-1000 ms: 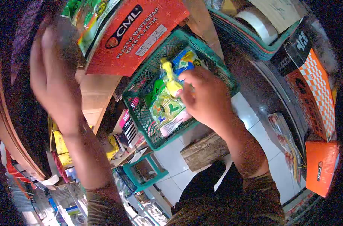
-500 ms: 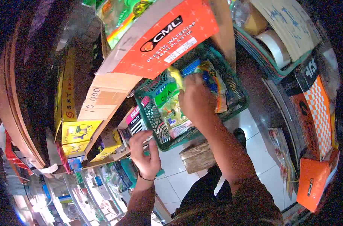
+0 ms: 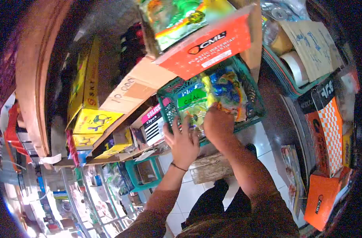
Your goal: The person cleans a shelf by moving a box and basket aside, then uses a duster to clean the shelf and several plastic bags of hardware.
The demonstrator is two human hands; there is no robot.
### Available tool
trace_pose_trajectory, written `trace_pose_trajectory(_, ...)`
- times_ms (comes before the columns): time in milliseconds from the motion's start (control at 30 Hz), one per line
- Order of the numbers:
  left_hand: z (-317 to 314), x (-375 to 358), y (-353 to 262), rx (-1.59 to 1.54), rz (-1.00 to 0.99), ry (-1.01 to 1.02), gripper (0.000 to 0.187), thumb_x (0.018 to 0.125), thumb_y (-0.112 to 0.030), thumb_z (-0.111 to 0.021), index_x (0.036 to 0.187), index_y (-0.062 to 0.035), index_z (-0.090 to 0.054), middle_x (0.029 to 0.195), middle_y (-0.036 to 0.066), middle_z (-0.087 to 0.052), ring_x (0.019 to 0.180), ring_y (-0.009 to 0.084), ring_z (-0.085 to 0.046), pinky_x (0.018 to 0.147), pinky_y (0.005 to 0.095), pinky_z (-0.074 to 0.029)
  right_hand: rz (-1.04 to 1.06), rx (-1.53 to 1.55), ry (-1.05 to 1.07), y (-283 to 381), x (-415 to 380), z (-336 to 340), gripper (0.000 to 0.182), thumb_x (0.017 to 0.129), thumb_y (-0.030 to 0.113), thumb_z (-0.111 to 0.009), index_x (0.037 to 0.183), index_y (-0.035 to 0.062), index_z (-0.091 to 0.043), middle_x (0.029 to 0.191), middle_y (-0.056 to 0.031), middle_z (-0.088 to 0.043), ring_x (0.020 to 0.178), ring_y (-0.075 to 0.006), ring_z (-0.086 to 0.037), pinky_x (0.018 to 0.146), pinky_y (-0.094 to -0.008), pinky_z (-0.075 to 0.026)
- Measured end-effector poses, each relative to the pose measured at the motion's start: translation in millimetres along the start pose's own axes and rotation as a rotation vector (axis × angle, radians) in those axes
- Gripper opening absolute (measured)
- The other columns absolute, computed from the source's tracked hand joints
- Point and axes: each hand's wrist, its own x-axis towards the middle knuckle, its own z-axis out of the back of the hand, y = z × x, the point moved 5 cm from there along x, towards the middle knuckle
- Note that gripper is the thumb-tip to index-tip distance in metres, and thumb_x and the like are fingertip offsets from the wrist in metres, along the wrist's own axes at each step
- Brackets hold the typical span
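My right hand [image 3: 219, 123] is closed over the near part of the green plastic basket [image 3: 171, 156]. A yellow plastic strip [image 3: 207, 89] runs up from its fingers, apparently gripped at the lower end; the fingertips are partly hidden. My left hand [image 3: 183, 144] has its fingers spread at the basket's near left side, over the rim. Inside the basket lie clear packets, one with a green label [image 3: 192, 100], and a blue packet [image 3: 224, 89] with a rainbow-coloured edge.
An orange-fronted CML box [image 3: 216, 47] overhangs the basket's far side. Yellow boxes [image 3: 94, 123] and a pink-and-white box [image 3: 153, 123] line the left shelf. Another basket [image 3: 278, 65] and an orange box [image 3: 324, 198] stand to the right. Below are a wooden block [image 3: 210, 168] and a green stool [image 3: 143, 174].
My right hand has drawn back toward me within the basket. The left hand has moved up and right to the basket's rim. The whole view has shifted.
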Motion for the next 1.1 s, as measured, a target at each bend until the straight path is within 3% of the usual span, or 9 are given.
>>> trace_pose_trajectory(167,10,2,7,-0.209,-0.004,-0.162,0.048,0.076,-0.020,-0.051,0.120,-0.0059,-0.038,0.121,0.015,-0.036,0.115,0.0364,-0.026,0.093,0.0508,-0.021,0.120,0.262,0.215,9,7,20,0.025,0.058,0.018,-0.068,0.074,0.0036,-0.055,0.078,-0.0159,-0.054,0.074,-0.0329,-0.054,0.060,-0.0386,-0.043)
trace_pose_trajectory(233,22,-3,15,-0.269,0.011,-0.249,0.046,0.079,-0.020,-0.050,0.120,-0.0049,-0.038,0.121,0.016,-0.037,0.114,0.0299,-0.031,0.094,0.0451,-0.023,0.224,0.586,-0.145,23,3,58,0.020,0.058,0.010,-0.066,0.068,0.0023,-0.051,0.077,-0.0156,-0.050,0.072,-0.0344,-0.051,0.058,-0.0401,-0.041)
trace_pose_trajectory(367,50,-26,38,-1.655,0.129,-0.188,0.057,0.087,-0.036,-0.040,0.132,-0.0073,-0.018,0.129,0.013,-0.031,0.116,0.0228,-0.033,0.097,0.0339,-0.025,0.452,0.538,-0.063,89,-45,101,0.031,0.059,0.004,-0.061,0.087,0.0022,-0.050,0.088,-0.0147,-0.048,0.079,-0.0327,-0.050,0.066,-0.0403,-0.042)
trace_pose_trajectory(467,71,-86,63,-2.088,0.075,-0.029,0.062,0.086,-0.050,-0.028,0.131,-0.0077,-0.021,0.134,0.009,-0.025,0.123,0.0219,-0.025,0.102,0.0372,-0.019,0.742,0.387,-0.036,160,-105,125,0.033,0.061,0.007,-0.061,0.092,0.0028,-0.050,0.093,-0.0132,-0.048,0.080,-0.0321,-0.050,0.071,-0.0413,-0.043)
trace_pose_trajectory(600,108,-154,129,-2.555,0.265,-0.170,0.054,0.084,-0.037,-0.038,0.124,-0.0021,-0.032,0.121,0.016,-0.042,0.108,0.0294,-0.045,0.092,0.0422,-0.037,1.006,0.793,0.292,233,-150,155,0.030,0.068,0.015,-0.063,0.092,0.0032,-0.050,0.093,-0.0134,-0.050,0.082,-0.0272,-0.051,0.071,-0.0375,-0.043)
trace_pose_trajectory(700,133,-223,161,-2.583,0.597,-0.140,0.052,0.078,-0.027,-0.044,0.122,-0.0003,-0.035,0.115,0.018,-0.047,0.103,0.0330,-0.049,0.088,0.0467,-0.040,0.226,1.223,0.562,261,-124,93,0.044,0.073,0.034,-0.064,0.103,0.0058,-0.047,0.099,-0.0103,-0.051,0.089,-0.0171,-0.052,0.068,-0.0311,-0.046)
trace_pose_trajectory(833,137,-295,184,-2.567,0.646,-0.197,0.060,0.075,-0.033,-0.045,0.125,-0.0022,-0.032,0.118,0.018,-0.045,0.105,0.0365,-0.047,0.088,0.0448,-0.040,-0.362,1.342,0.950,342,-65,67,0.054,0.071,0.053,-0.059,0.094,0.0062,-0.046,0.082,-0.0077,-0.052,0.077,-0.0190,-0.056,0.064,-0.0346,-0.047)
trace_pose_trajectory(933,126,-339,198,-2.689,0.730,-0.294,0.060,0.078,-0.037,-0.047,0.125,-0.0034,-0.032,0.119,0.018,-0.044,0.105,0.0374,-0.046,0.089,0.0462,-0.038,-0.287,1.581,0.795,377,-19,38,0.035,0.075,0.042,-0.059,0.082,0.0099,-0.050,0.056,-0.0019,-0.049,0.048,-0.0182,-0.055,0.048,-0.0362,-0.050)
trace_pose_trajectory(1100,136,-363,214,-2.837,0.732,-0.343,0.051,0.082,-0.036,-0.046,0.120,-0.0035,-0.039,0.115,0.015,-0.048,0.105,0.0316,-0.048,0.090,0.0461,-0.038,-0.326,1.506,0.999,329,-127,68,0.020,0.079,0.028,-0.054,0.082,0.0084,-0.050,0.058,-0.0055,-0.051,0.055,-0.0233,-0.057,0.052,-0.0385,-0.051)
